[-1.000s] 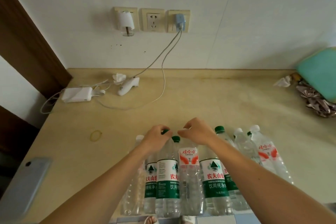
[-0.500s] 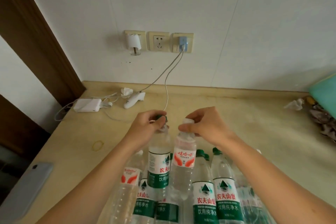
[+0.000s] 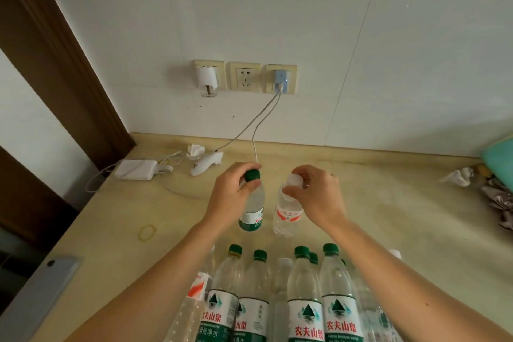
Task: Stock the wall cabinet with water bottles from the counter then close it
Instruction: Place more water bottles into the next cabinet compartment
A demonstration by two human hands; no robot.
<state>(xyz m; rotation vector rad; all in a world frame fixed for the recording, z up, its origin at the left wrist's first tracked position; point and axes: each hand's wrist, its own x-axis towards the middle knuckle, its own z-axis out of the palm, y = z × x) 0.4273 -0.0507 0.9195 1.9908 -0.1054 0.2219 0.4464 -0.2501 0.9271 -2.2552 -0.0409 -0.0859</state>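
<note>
Far left, a grey phone [image 3: 36,297] lies at the counter [image 3: 388,230] edge, then a white charger brick [image 3: 136,169], a rubber band [image 3: 147,232] and a white handheld gadget [image 3: 205,165] whose cable runs up to the wall sockets [image 3: 244,78]. My left hand [image 3: 230,197] grips a green-cap bottle [image 3: 251,212] by its neck, fingers curled round just under the cap; the bottle hangs upright, long axis vertical, base off the counter. Just beside it, apart, my right hand [image 3: 319,197] pinches a white-cap bottle [image 3: 287,216] at the cap, also hanging vertical and clear of the counter. Both bottles are below my fingers, tops toward the wall. The cabinet is not in view, I judge it sits above, so the coming move is a straight lift up, and both hands look equally placed for it. The remaining bottles [image 3: 277,300] stand upright in a cluster at the near counter edge between my forearms. Green labels read 农夫山泉, with 纯净水 partly legible lower down and a mountain logo; red-and-white labels on the white-cap bottle and one at the cluster's left are too small to read. Far right: crumpled tissue [image 3: 458,176], a teal object [image 3: 499,155], crinkled wrapping [image 3: 499,203].
</note>
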